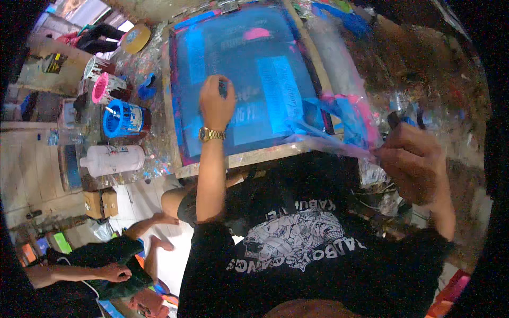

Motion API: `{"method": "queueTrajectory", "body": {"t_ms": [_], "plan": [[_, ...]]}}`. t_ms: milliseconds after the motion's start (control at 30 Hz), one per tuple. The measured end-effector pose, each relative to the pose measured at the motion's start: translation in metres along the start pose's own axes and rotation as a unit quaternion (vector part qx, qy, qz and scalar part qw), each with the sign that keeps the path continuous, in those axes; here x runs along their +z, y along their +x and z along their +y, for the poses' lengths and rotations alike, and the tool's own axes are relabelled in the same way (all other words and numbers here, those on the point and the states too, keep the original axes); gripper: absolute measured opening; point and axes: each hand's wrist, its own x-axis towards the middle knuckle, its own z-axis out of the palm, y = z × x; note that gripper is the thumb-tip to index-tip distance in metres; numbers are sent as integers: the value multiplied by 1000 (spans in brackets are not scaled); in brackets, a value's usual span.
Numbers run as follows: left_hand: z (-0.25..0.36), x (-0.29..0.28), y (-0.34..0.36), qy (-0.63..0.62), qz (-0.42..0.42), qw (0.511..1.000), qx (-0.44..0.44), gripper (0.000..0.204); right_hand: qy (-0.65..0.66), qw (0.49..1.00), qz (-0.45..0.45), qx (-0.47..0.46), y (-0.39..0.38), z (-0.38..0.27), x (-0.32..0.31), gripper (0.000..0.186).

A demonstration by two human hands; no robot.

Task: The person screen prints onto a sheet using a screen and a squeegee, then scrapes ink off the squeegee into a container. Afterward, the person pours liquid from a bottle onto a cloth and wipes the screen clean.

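A screen-printing frame with wooden edges and a blue-stained mesh lies in front of me. Pale blue tape strips are stuck on the mesh. My left hand, with a gold watch at the wrist, rests over the mesh, fingers curled round a dark gap. Whether anything is in them is hidden. Off the frame's right side, my right hand is closed on the end of a clear, blue-smeared tape strip. That strip stretches, crumpled, from the mesh's lower right to my fingers.
Left of the frame stand a blue-rimmed tub, a pink-rimmed tub, a white-rimmed tub and a white bottle on its side. A yellowish container sits farther back. Another person's hand shows at lower left.
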Motion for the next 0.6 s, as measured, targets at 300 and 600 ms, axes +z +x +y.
{"method": "queueTrajectory", "body": {"t_ms": [300,600], "plan": [[-8,-10,-13,28,16,999,-12,9,-123,986,108,4,-13,32,-48,20],[-16,-23,-5,63,-10,998,-12,11,59,992,103,38,-34,78,-84,46]]}}
